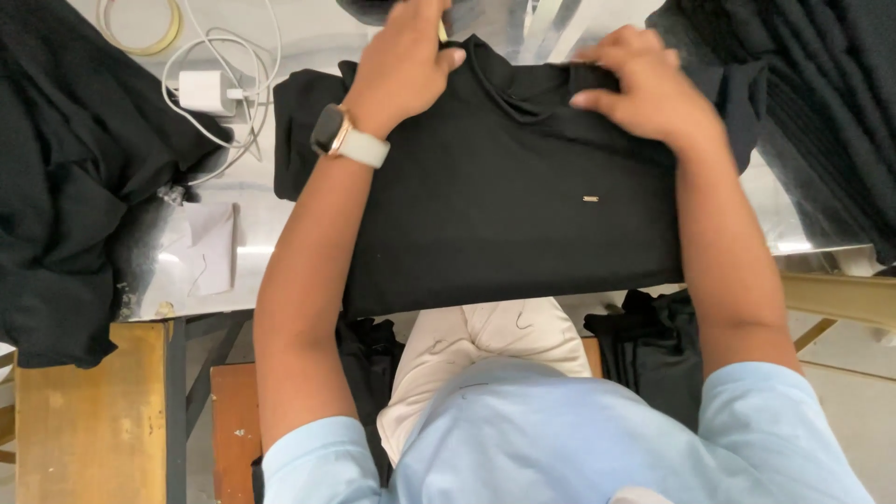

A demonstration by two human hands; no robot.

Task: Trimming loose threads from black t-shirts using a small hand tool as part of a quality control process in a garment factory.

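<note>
Folded black fabric garment lies mid on shiny metal surface, near edge hanging over surface's front edge. Left hand rests on garment's far-left corner, right hand on far-right corner, fingers pressing the collar area. Left of garment: white plastic charger w/ coiled cable, yellowish tape ring behind it, white paper slip in front. Heap of black cloth at far left; stack of black folded cloth at far right. Brown wooden bench below surface, front-left.
</note>
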